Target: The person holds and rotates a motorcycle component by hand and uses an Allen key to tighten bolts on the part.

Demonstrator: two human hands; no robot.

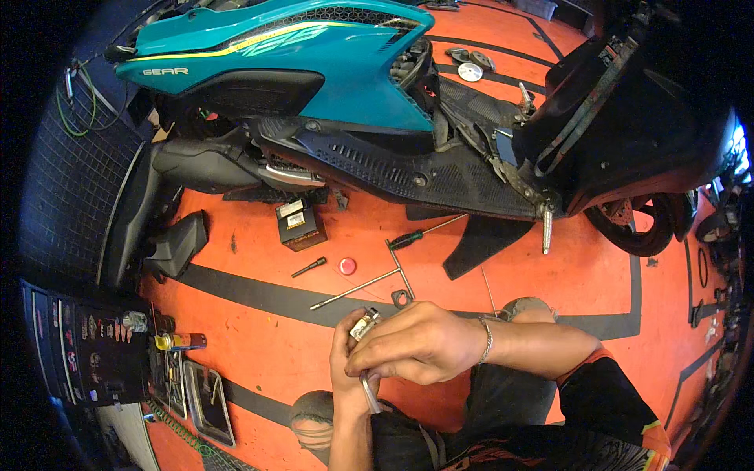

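Note:
Above my lap, my left hand (345, 369) is closed around a small silvery metal part (361, 326) with a dark end. My right hand (420, 343) overlaps it from the right, fingers curled and pressed together against the left hand. Below the fingers a short pale, see-through strip (370, 395) sticks out; which hand grips it I cannot tell. What lies under the right fingertips is hidden. Just beyond the hands, on the orange floor, are a small dark ring-shaped part (401, 298) and a long metal T-handle wrench (357, 290).
A teal and black scooter (353, 71) spans the far side. Near it lie a green-handled screwdriver (407, 239), a dark socket extension (309, 267), a red round cap (346, 266) and a small box (301, 228). At left are a spray can (181, 341) and a tray (188, 392).

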